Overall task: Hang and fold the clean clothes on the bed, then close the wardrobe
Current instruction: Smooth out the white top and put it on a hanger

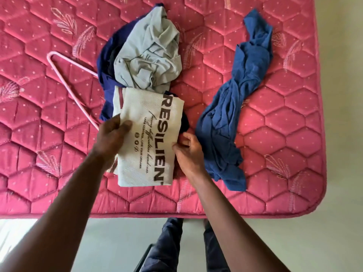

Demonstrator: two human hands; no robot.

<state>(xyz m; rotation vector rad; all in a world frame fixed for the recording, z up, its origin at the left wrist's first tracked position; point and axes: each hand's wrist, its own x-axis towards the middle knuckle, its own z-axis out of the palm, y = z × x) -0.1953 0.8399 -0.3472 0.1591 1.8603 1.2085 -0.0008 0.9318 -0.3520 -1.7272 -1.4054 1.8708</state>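
A folded cream T-shirt point(151, 122) with dark brown RESILIENT lettering lies on the pink quilted mattress of the bed point(275, 183), about midway along its near edge and a little way in from it. The far end of the shirt rests on a rumpled navy blue garment point(105, 63), which also shows as a dark strip along the shirt's right side.

The left hand point(113, 134) comes in over the shirt's left edge and holds it there, the thumb and fingers bent over the top of the cloth. Whether any fingers reach underneath cannot be told. The right hand point(187, 148) is at the shirt's right edge, fingers curled in, pinching the cloth where the cream fabric meets the navy strip.

A crumpled pale grey garment point(149, 50) sits on top of the navy one, just beyond the folded shirt and touching its far end, toward the far edge of the bed. A thin pale pink plastic hanger point(59, 75) lies flat toward the left edge. One arm of it runs under the navy garment, and its other end stops just beside the left hand.

A twisted mid-blue garment point(233, 118) lies stretched out toward the right edge of the bed, running from far to near. Its near end is close to the near right corner and its left side is just beside the right hand.

Below the near edge of the bed are the person's legs in dark blue trousers point(169, 244), standing on a pale floor point(110, 242).
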